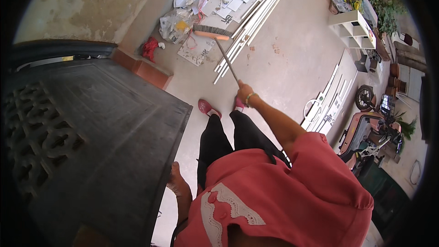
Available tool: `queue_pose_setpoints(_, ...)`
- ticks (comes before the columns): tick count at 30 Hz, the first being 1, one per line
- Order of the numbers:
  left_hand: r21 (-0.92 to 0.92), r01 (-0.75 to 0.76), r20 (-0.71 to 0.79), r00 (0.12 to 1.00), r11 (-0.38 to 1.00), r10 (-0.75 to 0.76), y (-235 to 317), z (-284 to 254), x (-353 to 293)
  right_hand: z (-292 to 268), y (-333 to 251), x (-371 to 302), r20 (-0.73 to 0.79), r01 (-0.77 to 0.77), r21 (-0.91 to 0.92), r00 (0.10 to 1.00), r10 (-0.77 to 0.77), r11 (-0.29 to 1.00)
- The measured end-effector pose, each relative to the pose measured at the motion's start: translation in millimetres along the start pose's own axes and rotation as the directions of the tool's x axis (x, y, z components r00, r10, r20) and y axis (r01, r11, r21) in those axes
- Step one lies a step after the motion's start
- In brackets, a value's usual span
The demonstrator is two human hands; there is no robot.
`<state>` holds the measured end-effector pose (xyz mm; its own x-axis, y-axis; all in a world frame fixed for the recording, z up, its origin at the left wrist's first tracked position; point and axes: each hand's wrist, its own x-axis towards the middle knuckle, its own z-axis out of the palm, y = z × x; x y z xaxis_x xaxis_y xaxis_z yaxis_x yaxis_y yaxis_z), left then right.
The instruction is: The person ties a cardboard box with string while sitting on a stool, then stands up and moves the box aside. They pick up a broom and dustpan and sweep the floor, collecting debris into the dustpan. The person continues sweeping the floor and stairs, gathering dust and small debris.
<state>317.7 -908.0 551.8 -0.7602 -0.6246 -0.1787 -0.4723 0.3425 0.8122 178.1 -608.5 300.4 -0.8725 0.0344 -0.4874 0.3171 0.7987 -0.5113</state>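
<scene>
My right hand (245, 93) is closed round the thin stick handle of a broom (226, 59). The broom reaches away from me; its orange head with grey bristles lies at the far end, beside white pipes and scattered sheets. At my left stands a dark metal door (123, 119) with a pierced lattice pattern. My left hand (179, 184) grips the door's edge, thumb showing against it, other fingers mostly hidden.
A bundle of long white pipes (256, 16) lies beyond my feet, near a clear plastic bag (175, 26) and a red cloth (150, 49). A reddish step (141, 67) adjoins the door. Rightward are flat white pieces (327, 105), a white shelf (354, 28) and a pink scooter (361, 130).
</scene>
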Motion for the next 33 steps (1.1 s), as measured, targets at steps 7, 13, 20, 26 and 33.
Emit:
queue_pose_setpoints(7,0.917,-0.181,0.325,0.857,-0.356,0.401,-68,-13,6,-8,-8,-101,0.333,-0.169,-0.026,0.928,0.168,0.985)
queue_pose_setpoints(13,0.654,-0.118,0.514,0.794,-0.747,0.324,-55,-11,9,-68,21,-131,0.453,-0.066,0.011,0.890,0.054,0.998)
queue_pose_setpoints(20,0.768,-0.394,0.178,0.889,0.505,0.423,-47,-7,9,-68,17,-98,0.266,0.009,0.274,0.960,-0.085,0.962)
queue_pose_setpoints(26,0.368,-0.033,0.574,0.795,-0.929,0.199,-66,-12,12,-140,-41,-90,0.201,-0.096,0.660,0.978,-0.052,0.745)
queue_pose_setpoints(33,0.812,-0.282,0.544,0.681,-0.510,0.489,-72,-12,14,-268,-95,21,-0.498,0.331,0.072,0.829,-0.254,0.941)
